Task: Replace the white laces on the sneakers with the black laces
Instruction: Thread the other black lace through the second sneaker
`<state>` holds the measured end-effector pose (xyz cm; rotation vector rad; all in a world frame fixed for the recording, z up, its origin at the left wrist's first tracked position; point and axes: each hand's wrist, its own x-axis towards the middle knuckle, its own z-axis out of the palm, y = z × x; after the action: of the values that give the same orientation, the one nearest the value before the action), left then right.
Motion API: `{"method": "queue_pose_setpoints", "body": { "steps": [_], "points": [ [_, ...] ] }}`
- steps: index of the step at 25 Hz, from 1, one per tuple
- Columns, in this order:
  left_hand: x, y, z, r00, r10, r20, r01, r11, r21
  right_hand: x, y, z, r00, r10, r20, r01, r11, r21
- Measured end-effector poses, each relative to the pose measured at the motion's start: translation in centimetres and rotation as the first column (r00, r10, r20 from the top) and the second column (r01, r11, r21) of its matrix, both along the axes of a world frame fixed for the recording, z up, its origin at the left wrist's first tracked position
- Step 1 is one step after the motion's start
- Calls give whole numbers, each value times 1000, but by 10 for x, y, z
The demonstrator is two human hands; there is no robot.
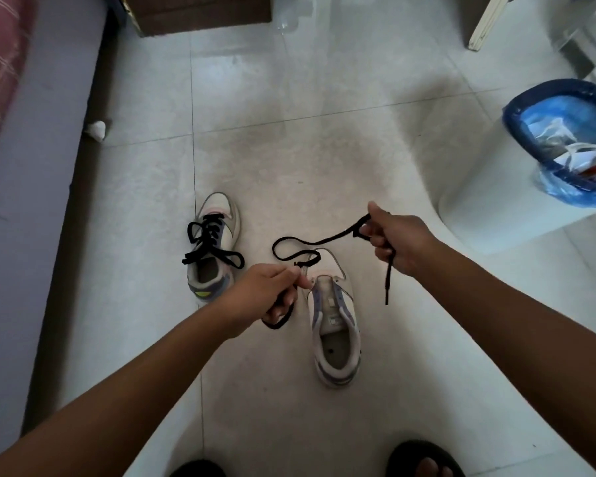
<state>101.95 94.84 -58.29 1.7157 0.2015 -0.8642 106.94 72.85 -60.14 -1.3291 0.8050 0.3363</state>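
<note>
Unlaced sneaker (336,325): on the tiled floor (324,132), nearest the person, eyelets bare, no white lace visible; lacing still to do. Left hand (264,290): fingers curled round one stretch of the loose black lace (324,239). Right hand (398,237): fingers closed on the other stretch, one tip dangling below. Laced sneaker (214,246): farther left, black lace threaded and tied; apparently finished. Blue bin (565,139): far right, white strips inside, possibly discarded laces.
</note>
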Motion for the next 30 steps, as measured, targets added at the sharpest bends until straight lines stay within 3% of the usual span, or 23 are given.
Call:
{"method": "queue_pose_setpoints", "body": {
  "steps": [2, 4, 6, 7, 10, 14, 17, 20, 22, 24, 26, 28, 30],
  "points": [
    [3, 0, -1, 994, 112, -17, -113, 993, -33, -8, 6, -6, 986, 114, -125, -125, 989, -83],
    [5, -6, -1, 989, 138, -56, -141, 988, -55, -29, 28, -12, 923, 304, -237, -277, 950, 141],
    [-1, -12, -4, 994, 34, -108, -39, 998, -46, -46, 50, -14, 877, 434, -208, -356, 876, 325],
    [-7, -13, -6, 992, -33, -124, 27, 999, -43, -50, 57, -16, 883, 435, -176, -362, 871, 333],
    [-20, -8, -14, 985, -123, -120, 117, 991, -58, -37, 52, -14, 949, 303, -87, -286, 944, 165],
    [-25, 27, -29, 993, -98, -68, 100, 994, 37, 18, -6, -8, 996, -76, 38, 73, 995, 73],
    [-29, 60, -43, 991, -7, -131, 18, 996, 83, 42, -51, -4, 984, -174, 28, 174, 985, 23],
    [-25, 76, -49, 976, 82, -202, -68, 995, 76, 47, -48, -6, 997, -75, -34, 75, 997, -10],
    [-11, 70, -48, 958, 228, -173, -223, 974, 47, 70, -34, 7, 1000, -12, -1, 12, 999, 30],
    [7, 58, -46, 889, 440, -125, -448, 893, -46, 98, -27, 34, 993, -33, 116, 21, 994, 108],
    [18, 44, -44, 774, 605, -188, -630, 766, -126, 106, -24, 50, 981, -31, 192, 13, 995, 94],
    [16, 30, -49, 696, 635, -336, -699, 707, -112, 86, -24, 32, 991, 82, 103, -85, 996, 27],
    [10, 18, -58, 662, 595, -456, -691, 720, -64, 46, -22, -9, 992, 121, -47, -118, 991, 70]
  ]
}}
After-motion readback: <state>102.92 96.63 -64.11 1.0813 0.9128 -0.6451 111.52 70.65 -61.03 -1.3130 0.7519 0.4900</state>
